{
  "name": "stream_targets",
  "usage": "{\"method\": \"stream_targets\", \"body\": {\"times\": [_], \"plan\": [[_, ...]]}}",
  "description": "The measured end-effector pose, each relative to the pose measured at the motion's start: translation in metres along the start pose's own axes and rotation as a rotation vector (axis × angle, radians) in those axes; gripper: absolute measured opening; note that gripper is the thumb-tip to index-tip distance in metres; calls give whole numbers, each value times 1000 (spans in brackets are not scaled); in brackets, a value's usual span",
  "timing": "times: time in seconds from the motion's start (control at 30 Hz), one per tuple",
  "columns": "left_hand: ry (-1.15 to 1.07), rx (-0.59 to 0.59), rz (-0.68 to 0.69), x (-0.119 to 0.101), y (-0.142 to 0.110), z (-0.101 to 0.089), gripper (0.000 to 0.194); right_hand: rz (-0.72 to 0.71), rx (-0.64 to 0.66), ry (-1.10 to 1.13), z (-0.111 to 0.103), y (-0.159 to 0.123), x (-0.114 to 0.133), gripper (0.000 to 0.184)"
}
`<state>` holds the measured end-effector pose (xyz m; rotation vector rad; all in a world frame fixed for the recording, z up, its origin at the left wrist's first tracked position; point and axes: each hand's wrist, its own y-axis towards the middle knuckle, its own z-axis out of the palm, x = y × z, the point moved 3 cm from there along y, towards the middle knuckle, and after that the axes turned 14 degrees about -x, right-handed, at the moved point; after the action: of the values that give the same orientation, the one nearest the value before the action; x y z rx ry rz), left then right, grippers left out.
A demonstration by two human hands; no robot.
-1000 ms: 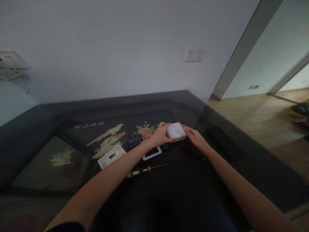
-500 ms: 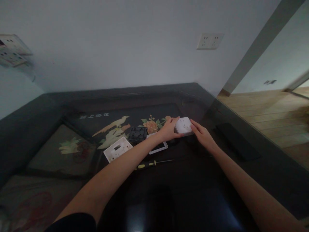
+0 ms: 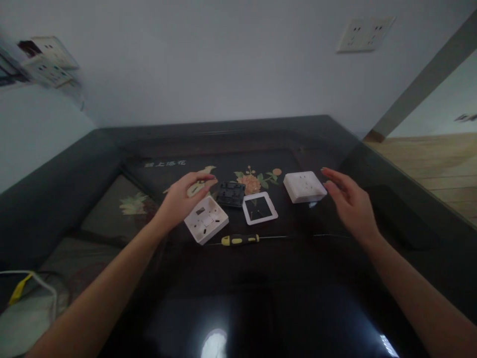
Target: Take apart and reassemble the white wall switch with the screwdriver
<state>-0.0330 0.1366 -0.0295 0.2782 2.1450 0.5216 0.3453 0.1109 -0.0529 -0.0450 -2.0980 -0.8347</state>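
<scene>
Above the white socket back box (image 3: 206, 219), my left hand (image 3: 183, 196) hovers with fingers and thumb apart and nothing between them. Right of that hand lies a black plastic socket insert (image 3: 231, 194), with a white square frame (image 3: 275, 216) beside it. A white assembled wall socket (image 3: 304, 187) rests on the table at the right. My right hand (image 3: 350, 201) is just right of this socket, open, its fingertips close to the socket's edge; whether they touch is hard to tell. A yellow and black screwdriver (image 3: 240, 240) lies crosswise in front of the parts.
The dark glossy table (image 3: 261, 278) has flower and bird pictures in its top. A dark flat object (image 3: 398, 223) lies at the right. A double wall socket (image 3: 365, 35) is on the wall, more sockets (image 3: 48, 69) at the left. Cables (image 3: 37, 278) lie at lower left.
Both hands have let go of the assembled socket, which now rests on the table. My left hand has moved left to over the back box. The view has shifted left.
</scene>
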Motion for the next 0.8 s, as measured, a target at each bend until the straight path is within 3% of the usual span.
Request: {"method": "stream_targets", "body": {"times": [0.13,0.3,0.5,0.7,0.8], "plan": [[-18,-124,-180,40,-42,-22,34,-135,240,61,27,-26,40,38],[-75,-124,-290,55,-72,-17,36,-331,534,111,72,-60,79,32],[-94,-71,-291,60,-75,-11,39,-400,579,18,124,-54,88,42],[-47,-46,-271,60,-75,-17,35,-420,625,-105,174,-33,75,77],[-19,-39,-251,56,-75,-19,34,-446,637,-126,186,-31,74,58]]}}
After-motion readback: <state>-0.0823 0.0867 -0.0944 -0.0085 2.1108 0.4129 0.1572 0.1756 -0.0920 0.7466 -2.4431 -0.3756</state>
